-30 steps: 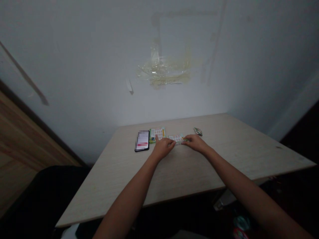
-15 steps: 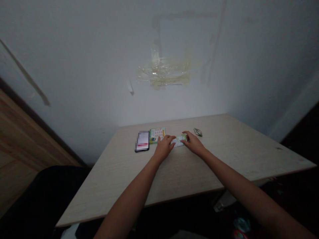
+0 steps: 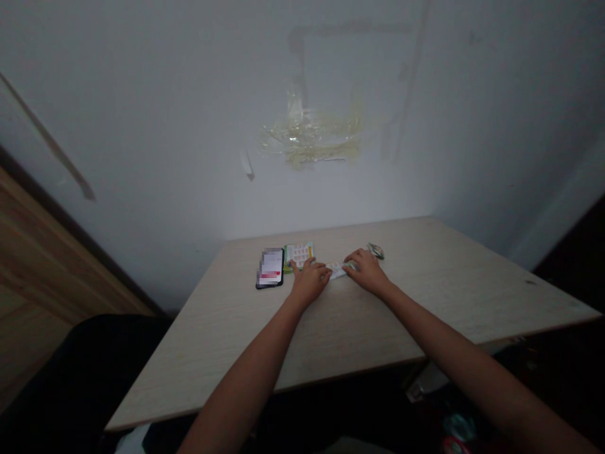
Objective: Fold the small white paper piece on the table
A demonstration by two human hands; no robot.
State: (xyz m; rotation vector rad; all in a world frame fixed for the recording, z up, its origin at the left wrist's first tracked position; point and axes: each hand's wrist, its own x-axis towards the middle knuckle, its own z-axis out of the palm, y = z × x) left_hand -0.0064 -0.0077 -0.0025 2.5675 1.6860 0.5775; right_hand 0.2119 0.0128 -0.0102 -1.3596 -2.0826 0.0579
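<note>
A narrow strip of folded printed paper (image 3: 337,270) lies on the table between my hands, white with some green. My left hand (image 3: 309,281) rests at its left end, fingers spread and fingertips touching the paper. The thumb of that hand points toward a printed booklet (image 3: 299,251). At the right end, my right hand (image 3: 367,271) has its fingers bent over the paper, gripping it and covering that end.
A phone (image 3: 271,268) with a lit, partly blurred screen lies left of the booklet. Beyond my right hand is a small crumpled packet (image 3: 376,251). The pale wooden table (image 3: 227,328) meets a wall (image 3: 189,157) with old tape at the back.
The paper now looks narrower, with its upper part folded down. My left hand has spread its fingers, and my right fingers have come down over the paper's right end.
</note>
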